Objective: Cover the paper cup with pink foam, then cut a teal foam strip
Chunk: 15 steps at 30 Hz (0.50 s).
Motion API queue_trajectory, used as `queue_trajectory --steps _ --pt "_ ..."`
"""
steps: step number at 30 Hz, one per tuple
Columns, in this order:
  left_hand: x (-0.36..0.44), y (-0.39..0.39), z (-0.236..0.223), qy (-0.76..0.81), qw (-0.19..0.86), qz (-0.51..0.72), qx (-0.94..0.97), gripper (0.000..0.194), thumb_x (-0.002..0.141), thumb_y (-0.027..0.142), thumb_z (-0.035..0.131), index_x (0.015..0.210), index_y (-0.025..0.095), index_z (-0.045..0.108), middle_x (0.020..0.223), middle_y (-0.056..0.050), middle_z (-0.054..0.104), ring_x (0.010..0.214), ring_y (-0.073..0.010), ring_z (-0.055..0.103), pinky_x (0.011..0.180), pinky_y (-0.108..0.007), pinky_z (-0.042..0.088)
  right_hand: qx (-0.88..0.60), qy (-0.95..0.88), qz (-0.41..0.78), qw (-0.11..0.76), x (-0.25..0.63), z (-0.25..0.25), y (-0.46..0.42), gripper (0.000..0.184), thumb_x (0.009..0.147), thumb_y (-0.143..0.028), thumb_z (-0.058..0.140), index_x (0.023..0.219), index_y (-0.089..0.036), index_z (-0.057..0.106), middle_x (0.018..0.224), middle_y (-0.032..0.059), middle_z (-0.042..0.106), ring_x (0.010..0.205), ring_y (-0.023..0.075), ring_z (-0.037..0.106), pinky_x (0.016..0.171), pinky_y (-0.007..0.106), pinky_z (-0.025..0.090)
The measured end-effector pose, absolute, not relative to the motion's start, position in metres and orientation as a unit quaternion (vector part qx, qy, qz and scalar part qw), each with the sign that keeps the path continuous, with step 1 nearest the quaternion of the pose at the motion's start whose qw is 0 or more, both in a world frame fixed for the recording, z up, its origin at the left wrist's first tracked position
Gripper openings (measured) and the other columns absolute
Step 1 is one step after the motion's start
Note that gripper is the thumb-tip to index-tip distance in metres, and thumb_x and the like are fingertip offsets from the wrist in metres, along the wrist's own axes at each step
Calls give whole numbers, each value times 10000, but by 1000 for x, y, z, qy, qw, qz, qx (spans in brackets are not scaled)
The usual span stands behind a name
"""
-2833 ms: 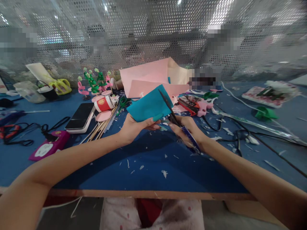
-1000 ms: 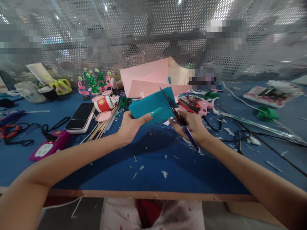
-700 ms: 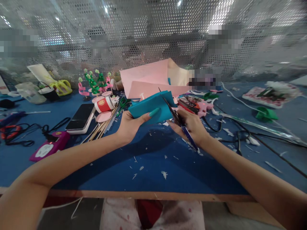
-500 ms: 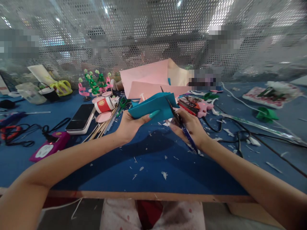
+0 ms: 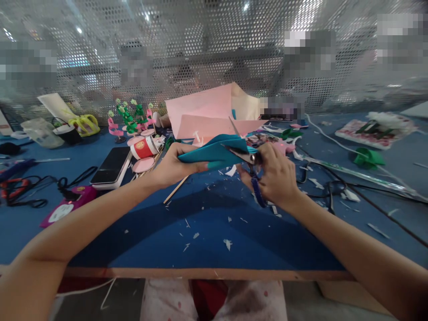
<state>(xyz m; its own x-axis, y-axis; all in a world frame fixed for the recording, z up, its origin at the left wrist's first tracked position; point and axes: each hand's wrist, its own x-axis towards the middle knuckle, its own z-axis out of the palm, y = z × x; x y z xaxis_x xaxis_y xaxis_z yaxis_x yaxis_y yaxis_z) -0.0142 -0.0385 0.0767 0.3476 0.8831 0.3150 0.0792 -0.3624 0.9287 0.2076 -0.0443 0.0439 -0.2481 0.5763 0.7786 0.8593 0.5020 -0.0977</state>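
My left hand [image 5: 174,166] pinches a folded teal sheet of paper or foam [image 5: 209,154], thumb in front and fingers mostly hidden behind. The sheet is held up above the blue table. In my right hand [image 5: 276,174] is a pair of scissors [image 5: 251,160] with dark blue handles. Its blades are spread apart at the right end of the teal sheet, one in front of it and one rising behind. Directly behind the teal sheet stand large pink sheets [image 5: 202,109]. Below my left hand a thin wooden stick [image 5: 175,191] lies on the table.
A phone on a white box [image 5: 112,165], a red and white paper cup [image 5: 144,148] and a purple power strip [image 5: 68,203] lie to the left. White scraps [image 5: 228,244] dot the blue tabletop [image 5: 207,223]. Cables [image 5: 374,203] cross the right side, near green ribbon [image 5: 369,158]. A perforated metal screen [image 5: 207,40] backs the table.
The scissors have turned and opened wider around the teal sheet's right end. My right hand has rolled so its back shows. The teal sheet is tilted flatter, and a wooden stick now shows beneath it.
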Motion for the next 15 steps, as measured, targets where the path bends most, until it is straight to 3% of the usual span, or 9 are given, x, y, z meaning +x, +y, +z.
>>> queue_trajectory --steps 2,4,5,8,11,15 --pt "-23 -40 87 353 442 385 729 155 498 227 789 596 164 687 510 1 587 534 -145 582 496 -242 477 -454 -767 -219 398 211 45 -43 180 749 -383 471 783 -216 412 753 91 506 744 245 505 631 354 391" --pt "-32 -42 96 381 459 392 700 329 366 212 825 668 197 695 569 5 628 574 -173 621 481 -232 491 -444 -760 -256 399 214 46 -40 179 757 -382 445 789 -208 418 758 100 500 757 260 500 639 372 397" --pt "-35 -42 100 393 475 385 687 352 371 218 820 701 206 698 603 -3 647 649 -203 647 516 -244 511 -440 -758 -270 400 215 46 -39 177 760 -377 438 791 -203 423 766 106 499 767 265 499 643 376 399" --pt "-40 -42 110 389 550 377 635 235 548 342 738 715 182 696 664 -52 675 811 -270 658 619 -315 530 -440 -757 -282 392 216 46 -37 191 750 -383 457 791 -197 439 783 107 487 789 266 493 666 381 405" --pt "-36 -38 114 336 616 309 642 320 647 433 642 765 143 709 726 -93 686 831 -282 653 678 -362 513 -467 -757 -271 368 214 46 -38 226 740 -422 477 789 -201 457 778 101 476 796 266 477 686 392 400" --pt "-29 -31 108 343 491 264 756 226 566 276 724 776 194 726 655 -24 678 659 -201 637 612 -289 498 -479 -765 -257 345 211 46 -39 261 744 -449 476 788 -192 488 783 110 477 806 271 467 703 403 385"
